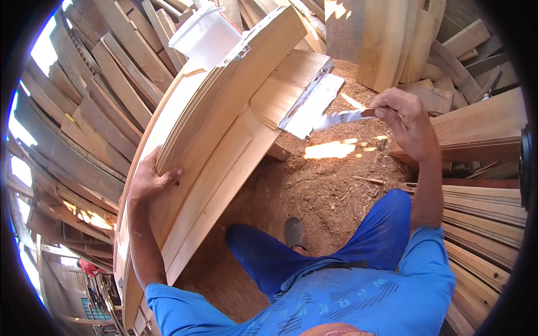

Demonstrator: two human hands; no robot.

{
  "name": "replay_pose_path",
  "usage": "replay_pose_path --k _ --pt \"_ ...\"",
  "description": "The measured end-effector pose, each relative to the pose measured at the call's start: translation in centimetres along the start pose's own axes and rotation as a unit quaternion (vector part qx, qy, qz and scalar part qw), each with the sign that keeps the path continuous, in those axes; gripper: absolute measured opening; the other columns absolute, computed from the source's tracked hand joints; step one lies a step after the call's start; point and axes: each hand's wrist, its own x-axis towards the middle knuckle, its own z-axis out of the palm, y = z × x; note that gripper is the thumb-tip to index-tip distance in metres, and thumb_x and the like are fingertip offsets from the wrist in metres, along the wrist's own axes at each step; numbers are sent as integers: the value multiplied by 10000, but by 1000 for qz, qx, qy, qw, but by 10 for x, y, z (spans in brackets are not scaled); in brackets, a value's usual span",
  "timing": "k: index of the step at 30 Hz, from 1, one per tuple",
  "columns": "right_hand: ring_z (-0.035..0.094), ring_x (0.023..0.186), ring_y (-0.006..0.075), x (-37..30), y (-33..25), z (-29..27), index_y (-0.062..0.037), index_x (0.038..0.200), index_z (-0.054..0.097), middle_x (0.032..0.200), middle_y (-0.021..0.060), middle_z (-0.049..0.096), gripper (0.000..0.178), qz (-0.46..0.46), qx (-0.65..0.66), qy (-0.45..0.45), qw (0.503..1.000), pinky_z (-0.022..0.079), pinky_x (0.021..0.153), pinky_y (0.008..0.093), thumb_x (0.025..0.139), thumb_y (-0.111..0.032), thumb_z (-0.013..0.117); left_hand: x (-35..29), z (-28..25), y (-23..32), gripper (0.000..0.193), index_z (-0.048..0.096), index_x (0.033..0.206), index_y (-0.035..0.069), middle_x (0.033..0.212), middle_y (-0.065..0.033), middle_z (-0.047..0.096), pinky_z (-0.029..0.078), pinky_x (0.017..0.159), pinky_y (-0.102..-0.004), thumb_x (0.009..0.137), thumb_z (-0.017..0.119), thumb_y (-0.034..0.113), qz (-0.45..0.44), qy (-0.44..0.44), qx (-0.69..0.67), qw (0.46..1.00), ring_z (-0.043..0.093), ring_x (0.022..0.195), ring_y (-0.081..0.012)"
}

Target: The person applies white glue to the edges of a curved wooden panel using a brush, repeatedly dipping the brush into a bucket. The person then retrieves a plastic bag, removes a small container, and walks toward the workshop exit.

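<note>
Spreading pale filler with a putty knife (343, 117), handle gripped in the closed right hand (406, 124), onto the wooden door panel (224, 129) leaning left. Steadying its near edge with the left hand (150, 180), fingers curled over. Keeping the blade flat, stroking evenly.

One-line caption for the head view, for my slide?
Left hand steadies a wooden door while right hand works a putty knife along its end.
</note>
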Motion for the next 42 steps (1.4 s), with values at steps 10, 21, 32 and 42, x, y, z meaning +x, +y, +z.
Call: replay_pose_path --k 10,21,32,42 --pt "585 589 63 -51 95 150 -28 1013 665 792 49 679 167 205 390 275 855 515 515 222 969 -181 616 5 2 -1 503 567 1222 -18 979 -69 673 525 825 -308 796 781 142 -22 -62 -164 984 633 906 -156" --pt "591 612 75 -7 120 207 -32 1025 638 806 55 674 181 188 545 293 763 479 526 221 979 -207 622 1 1 -3 551 555 1246 -47 1039 -92 682 523 834 -306 797 795 163 3 -54 -152 987 631 933 -149" --pt "594 616 82 2 134 207 -42 1043 600 848 59 671 158 191 542 293 764 496 548 232 1003 -193 581 2 2 6 591 542 1259 -34 1038 -80 671 524 824 -298 782 816 183 -13 -41 -162 986 630 910 -143" --pt "670 717 125 -51 59 256 -58 1176 567 967 123 706 237 242 687 288 622 565 652 262 990 -201 602 -4 -4 1 661 542 1222 -21 987 -45 659 520 730 -281 777 839 368 -61 -51 -156 985 623 844 -125"
